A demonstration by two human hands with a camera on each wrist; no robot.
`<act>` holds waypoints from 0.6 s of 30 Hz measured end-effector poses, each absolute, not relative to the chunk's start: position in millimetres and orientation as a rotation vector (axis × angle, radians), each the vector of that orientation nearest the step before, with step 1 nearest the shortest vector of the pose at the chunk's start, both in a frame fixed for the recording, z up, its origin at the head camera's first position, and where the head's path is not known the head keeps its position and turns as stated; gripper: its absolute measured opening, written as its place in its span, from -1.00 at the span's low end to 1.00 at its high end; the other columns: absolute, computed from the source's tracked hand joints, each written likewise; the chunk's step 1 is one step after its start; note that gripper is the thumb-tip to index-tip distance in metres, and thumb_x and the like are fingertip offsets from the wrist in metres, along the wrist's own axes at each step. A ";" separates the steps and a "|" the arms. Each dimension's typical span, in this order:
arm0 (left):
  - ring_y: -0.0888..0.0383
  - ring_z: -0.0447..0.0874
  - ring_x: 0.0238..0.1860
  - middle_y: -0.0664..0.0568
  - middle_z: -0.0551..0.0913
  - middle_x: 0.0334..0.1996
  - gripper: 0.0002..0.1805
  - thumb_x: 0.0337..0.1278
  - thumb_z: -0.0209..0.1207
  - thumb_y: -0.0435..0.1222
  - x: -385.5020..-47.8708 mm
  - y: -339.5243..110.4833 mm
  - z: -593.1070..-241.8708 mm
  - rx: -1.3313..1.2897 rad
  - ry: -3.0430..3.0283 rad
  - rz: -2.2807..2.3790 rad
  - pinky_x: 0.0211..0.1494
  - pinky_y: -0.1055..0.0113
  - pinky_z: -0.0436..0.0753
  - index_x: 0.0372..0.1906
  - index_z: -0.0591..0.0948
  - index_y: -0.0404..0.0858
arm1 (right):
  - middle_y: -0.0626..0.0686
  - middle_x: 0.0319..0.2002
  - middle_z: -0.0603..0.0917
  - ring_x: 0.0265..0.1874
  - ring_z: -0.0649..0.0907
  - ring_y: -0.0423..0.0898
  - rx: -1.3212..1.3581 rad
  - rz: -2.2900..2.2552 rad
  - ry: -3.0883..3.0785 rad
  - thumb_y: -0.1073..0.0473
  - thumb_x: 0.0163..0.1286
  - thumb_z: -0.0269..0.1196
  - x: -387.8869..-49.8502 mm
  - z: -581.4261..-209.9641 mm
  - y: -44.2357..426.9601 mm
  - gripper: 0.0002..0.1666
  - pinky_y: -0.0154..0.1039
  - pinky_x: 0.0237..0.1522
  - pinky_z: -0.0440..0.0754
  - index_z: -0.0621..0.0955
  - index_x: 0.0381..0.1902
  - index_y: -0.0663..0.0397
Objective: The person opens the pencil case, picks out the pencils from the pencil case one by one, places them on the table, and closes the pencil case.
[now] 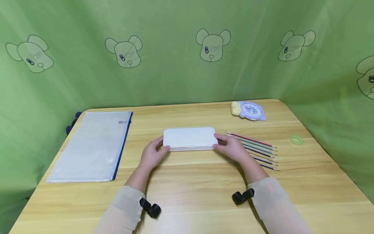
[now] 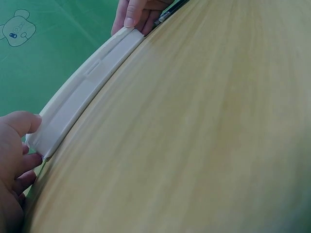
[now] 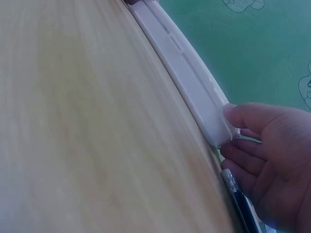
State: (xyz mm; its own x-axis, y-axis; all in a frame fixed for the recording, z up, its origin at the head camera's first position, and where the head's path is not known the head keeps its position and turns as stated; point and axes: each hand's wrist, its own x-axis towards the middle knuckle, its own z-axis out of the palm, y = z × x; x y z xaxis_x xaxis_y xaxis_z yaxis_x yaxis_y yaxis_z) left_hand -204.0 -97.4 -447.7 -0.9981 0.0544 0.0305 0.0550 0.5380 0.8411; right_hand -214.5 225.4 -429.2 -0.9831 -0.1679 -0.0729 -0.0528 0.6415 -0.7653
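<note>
A white pencil case [image 1: 189,137] with its lid down lies across the middle of the table. My left hand [image 1: 151,154] holds its left end, thumb at the front corner. At the other end my right hand [image 1: 232,148] grips the case between thumb and fingers. The left wrist view shows the front side of the case [image 2: 90,90] with a small catch at its middle. In the right wrist view, the right thumb presses the lid's edge, and a dark pencil [image 3: 244,211] lies just below that hand. Several colored pencils [image 1: 257,140] lie in a row, partly hidden by the right hand.
On the left lies a clear zip pouch [image 1: 93,146] with a blue edge. A blue and yellow clock-shaped item [image 1: 249,110] is at the back right, and a green ring [image 1: 296,140] sits near the right edge. Green curtains [image 1: 175,84] surround the wooden table [image 1: 190,188].
</note>
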 end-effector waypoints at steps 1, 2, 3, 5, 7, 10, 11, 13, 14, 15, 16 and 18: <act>-0.08 0.33 0.44 -0.12 0.53 0.29 -0.33 0.23 0.23 -0.09 -204.0 -97.4 -447.5 -0.102 -2.754 -1.505 0.65 0.06 -0.01 0.38 0.39 -0.28 | 0.26 0.30 0.50 0.26 0.55 0.16 -0.186 -1.263 2.720 0.09 0.36 0.29 -214.6 -428.9 225.4 -0.33 0.01 0.31 0.53 0.42 0.34 0.25; -0.08 0.33 0.44 -0.12 0.53 0.29 -0.33 0.23 0.23 -0.10 -204.2 -97.5 -447.3 -0.102 -2.754 -1.506 0.65 0.06 -0.01 0.38 0.40 -0.28 | 0.26 0.30 0.50 0.26 0.55 0.17 -0.186 -1.262 2.722 0.09 0.36 0.29 -214.8 -428.8 225.6 -0.34 0.01 0.31 0.53 0.43 0.34 0.26; -0.07 0.32 0.44 -0.12 0.53 0.29 -0.33 0.23 0.23 -0.10 -204.2 -97.6 -447.0 -0.102 -2.755 -1.507 0.65 0.06 -0.01 0.38 0.40 -0.28 | 0.26 0.30 0.50 0.26 0.55 0.17 -0.188 -1.260 2.723 0.09 0.36 0.28 -214.9 -428.5 225.7 -0.34 0.01 0.31 0.53 0.43 0.34 0.26; -0.07 0.32 0.44 -0.11 0.52 0.30 -0.33 0.24 0.23 -0.10 -204.5 -97.8 -446.7 -0.103 -2.758 -1.505 0.65 0.05 -0.01 0.38 0.40 -0.28 | 0.26 0.30 0.50 0.26 0.55 0.17 -0.188 -1.257 2.723 0.10 0.36 0.28 -215.2 -428.2 225.7 -0.34 0.01 0.31 0.54 0.43 0.34 0.26; -0.08 0.32 0.45 -0.12 0.52 0.30 -0.33 0.24 0.24 -0.10 -204.8 -97.8 -447.1 -0.105 -2.759 -1.504 0.65 0.04 -0.01 0.38 0.39 -0.29 | 0.26 0.30 0.50 0.26 0.55 0.17 -0.185 -1.258 2.720 0.10 0.36 0.29 -215.4 -428.1 225.8 -0.34 0.01 0.30 0.54 0.43 0.34 0.26; -0.08 0.31 0.45 -0.11 0.52 0.30 -0.33 0.23 0.24 -0.10 -204.9 -97.8 -447.3 -0.102 -2.758 -1.512 0.65 0.03 -0.01 0.38 0.40 -0.29 | 0.26 0.30 0.50 0.26 0.55 0.17 -0.179 -1.252 2.719 0.11 0.35 0.29 -215.7 -428.5 226.1 -0.34 0.01 0.30 0.54 0.43 0.34 0.25; -0.08 0.30 0.45 -0.11 0.52 0.30 -0.33 0.23 0.24 -0.10 -204.9 -97.8 -447.7 -0.101 -2.758 -1.513 0.64 0.02 -0.01 0.38 0.40 -0.29 | 0.26 0.30 0.50 0.26 0.55 0.17 -0.178 -1.249 2.720 0.11 0.35 0.29 -215.9 -428.6 226.1 -0.34 0.00 0.30 0.55 0.44 0.34 0.25; -0.08 0.30 0.45 -0.11 0.52 0.30 -0.33 0.22 0.25 -0.10 -204.9 -97.9 -447.9 -0.102 -2.761 -1.511 0.64 0.02 -0.01 0.37 0.40 -0.29 | 0.26 0.30 0.51 0.25 0.56 0.17 -0.178 -1.245 2.719 0.11 0.35 0.30 -216.2 -429.1 226.2 -0.35 0.00 0.30 0.55 0.44 0.33 0.25; -0.08 0.30 0.45 -0.11 0.51 0.30 -0.33 0.22 0.25 -0.10 -204.7 -98.1 -447.7 -0.101 -2.762 -1.511 0.64 0.02 0.00 0.37 0.40 -0.29 | 0.26 0.30 0.51 0.25 0.56 0.17 -0.177 -1.242 2.720 0.11 0.35 0.30 -216.4 -429.3 226.3 -0.35 0.00 0.30 0.55 0.44 0.33 0.24; -0.08 0.30 0.45 -0.11 0.51 0.30 -0.33 0.22 0.25 -0.11 -204.8 -98.3 -447.8 -0.104 -2.764 -1.508 0.64 0.01 0.00 0.37 0.40 -0.29 | 0.26 0.29 0.51 0.25 0.56 0.17 -0.177 -1.240 2.720 0.12 0.35 0.30 -216.5 -429.6 226.3 -0.35 0.00 0.30 0.55 0.44 0.33 0.24; -0.08 0.31 0.45 -0.11 0.51 0.30 -0.33 0.22 0.25 -0.11 -204.8 -98.4 -447.9 -0.107 -2.765 -1.505 0.64 0.02 0.00 0.37 0.40 -0.30 | 0.26 0.29 0.51 0.25 0.56 0.17 -0.176 -1.239 2.720 0.12 0.34 0.30 -216.5 -429.6 226.4 -0.35 0.00 0.30 0.55 0.44 0.33 0.24; -0.08 0.32 0.45 -0.11 0.51 0.30 -0.32 0.22 0.26 -0.10 -204.8 -98.8 -447.7 -0.112 -2.767 -1.501 0.64 0.02 0.00 0.37 0.40 -0.31 | 0.26 0.29 0.52 0.25 0.56 0.16 -0.172 -1.236 2.720 0.12 0.34 0.30 -216.8 -430.2 226.6 -0.35 0.00 0.30 0.55 0.45 0.33 0.24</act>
